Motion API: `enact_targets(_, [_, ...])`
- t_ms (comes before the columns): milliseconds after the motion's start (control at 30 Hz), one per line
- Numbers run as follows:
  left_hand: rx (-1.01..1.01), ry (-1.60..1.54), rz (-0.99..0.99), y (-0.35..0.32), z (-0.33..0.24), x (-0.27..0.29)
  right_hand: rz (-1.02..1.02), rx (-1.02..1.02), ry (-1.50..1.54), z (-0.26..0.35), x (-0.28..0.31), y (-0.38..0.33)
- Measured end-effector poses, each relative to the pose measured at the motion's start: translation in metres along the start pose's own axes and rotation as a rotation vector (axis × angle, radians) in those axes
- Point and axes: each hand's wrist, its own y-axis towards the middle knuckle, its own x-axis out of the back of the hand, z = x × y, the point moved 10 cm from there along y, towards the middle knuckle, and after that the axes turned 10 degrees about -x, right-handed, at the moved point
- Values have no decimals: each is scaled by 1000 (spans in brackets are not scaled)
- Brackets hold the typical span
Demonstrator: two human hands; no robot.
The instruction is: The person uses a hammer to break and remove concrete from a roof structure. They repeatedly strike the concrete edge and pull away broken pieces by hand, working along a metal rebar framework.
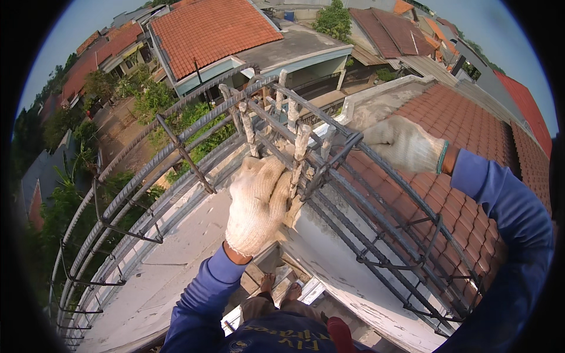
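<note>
Two rebar cages, a left one [126, 179] and a right one [382, 206], meet at a corner around several upright, mortar-crusted rebar stubs [299, 144]. My left hand [257, 201], in a white knit glove, is closed against these stubs, below the cages' upper bars. Its fingertips are hidden, so what it grips cannot be made out. My right hand [403, 141], gloved likewise, is closed at the right cage's outer side, close to the corner stirrup [351, 140]. Whatever is in its fingers does not show.
Pale plastered walls [170, 259] run beneath both cages. My bare feet [288, 289] stand far below on boards between them. Brown roof tiles [453, 135] slope beyond the right cage. Left of the corner the ground drops to plants [150, 100] and a dirt yard [120, 132].
</note>
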Motion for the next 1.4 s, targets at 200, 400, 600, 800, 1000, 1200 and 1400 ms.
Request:
enact_targets(200, [44,7,43,-1,4,-5,64,-11,119,-10,-19,10])
enact_targets(400, [-12,15,12,-2,1,-7,-66,335,99,4,-35,19])
enact_targets(600, [-13,7,140,-3,7,-10,-186,353,-64,17,-26,37])
enact_targets(800, [36,-56,225,7,0,-8,-322,494,-106,35,-11,32])
enact_targets(1000, [56,-79,201,9,13,-6,-470,648,-249,58,-6,17])
enact_targets(1200, [84,-88,264,11,27,-14,-261,536,-294,77,-6,12])
enact_targets(1400, [130,-131,358,24,18,-13,-236,463,19,16,-42,60])
